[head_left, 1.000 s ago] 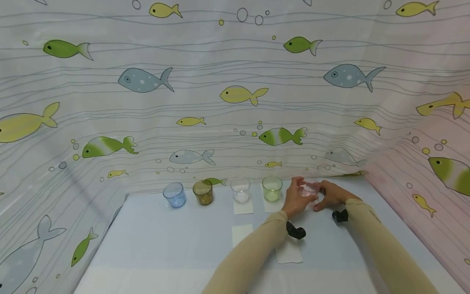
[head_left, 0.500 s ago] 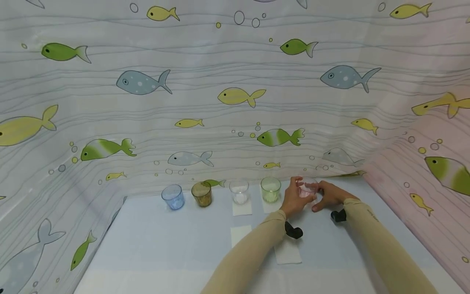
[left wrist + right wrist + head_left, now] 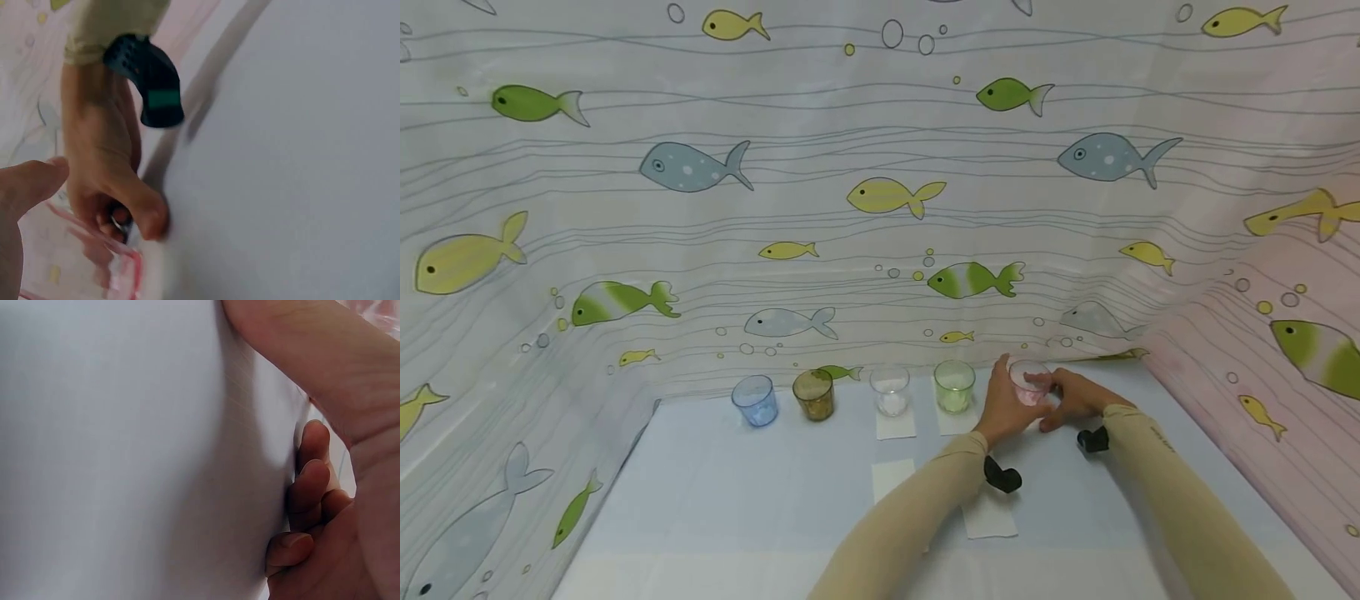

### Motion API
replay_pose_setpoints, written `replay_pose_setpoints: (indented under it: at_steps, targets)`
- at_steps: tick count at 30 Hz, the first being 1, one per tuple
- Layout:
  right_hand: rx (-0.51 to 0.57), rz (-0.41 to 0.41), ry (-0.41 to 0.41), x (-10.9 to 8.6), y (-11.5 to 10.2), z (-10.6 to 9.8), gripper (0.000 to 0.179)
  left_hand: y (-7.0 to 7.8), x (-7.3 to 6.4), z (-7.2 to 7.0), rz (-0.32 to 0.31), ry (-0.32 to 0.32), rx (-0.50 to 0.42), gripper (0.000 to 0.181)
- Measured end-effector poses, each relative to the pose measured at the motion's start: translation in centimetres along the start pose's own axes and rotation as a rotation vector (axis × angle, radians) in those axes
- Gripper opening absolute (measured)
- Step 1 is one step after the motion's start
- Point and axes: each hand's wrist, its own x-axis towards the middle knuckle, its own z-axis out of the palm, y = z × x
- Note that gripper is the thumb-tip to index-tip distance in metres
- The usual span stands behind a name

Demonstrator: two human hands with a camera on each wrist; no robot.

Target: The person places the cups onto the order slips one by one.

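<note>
A pink-tinted glass [image 3: 1027, 395] stands at the right end of a row of glasses, between my two hands. Straight fingers of my left hand [image 3: 1009, 410] lie along its left side. In the left wrist view that hand's thumb [image 3: 37, 181] is held apart from the glass rim. My right hand [image 3: 1078, 395] is at the glass's right side, fingers curled round its far side and showing through it, thumb pointing forward near the rim. The right wrist view shows several bent fingers [image 3: 309, 484] close to the white surface; only a corner of the glass appears.
Left of the pink glass stand a green glass [image 3: 955, 388], a clear glass [image 3: 891, 392], a brown glass [image 3: 815, 395] and a blue glass [image 3: 756, 402]. White paper pieces [image 3: 893, 473] lie on the table [image 3: 722, 500]. A fish-patterned curtain [image 3: 820, 108] rises behind.
My left hand's fingers have straightened and spread away from the pink glass, which now shows more fully. The right hand stays nearly in place, and the other glasses have not moved.
</note>
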Motion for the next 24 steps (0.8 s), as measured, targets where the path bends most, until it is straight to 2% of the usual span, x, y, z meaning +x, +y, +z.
replay_pose_setpoints:
  at_steps: [6,11,13,18,22,24]
  targets:
    - [-0.002,-0.039,-0.032,0.0,-0.1,-0.3,0.106,2.6,-1.1,-1.7,0.127,0.002,0.01,0.11]
    - [0.03,-0.052,-0.044,-0.2,-0.5,-0.1,0.104,4.5,-2.6,-4.1,0.172,0.002,-0.032,0.107]
    - [0.024,-0.027,-0.039,-0.3,-0.6,0.0,0.104,5.0,-3.3,-5.3,0.177,0.006,-0.058,0.105]
    - [0.01,0.059,-0.016,-0.8,-0.8,0.3,0.105,5.2,-5.0,-8.6,0.207,0.011,-0.11,0.095]
    - [-0.011,0.101,0.002,-1.0,-0.9,0.3,0.109,4.5,-6.0,-11.8,0.279,0.03,-0.173,0.084]
    - [-0.027,0.115,0.009,-1.1,-0.9,0.3,0.113,3.8,-6.6,-13.5,0.305,0.06,-0.198,0.079]
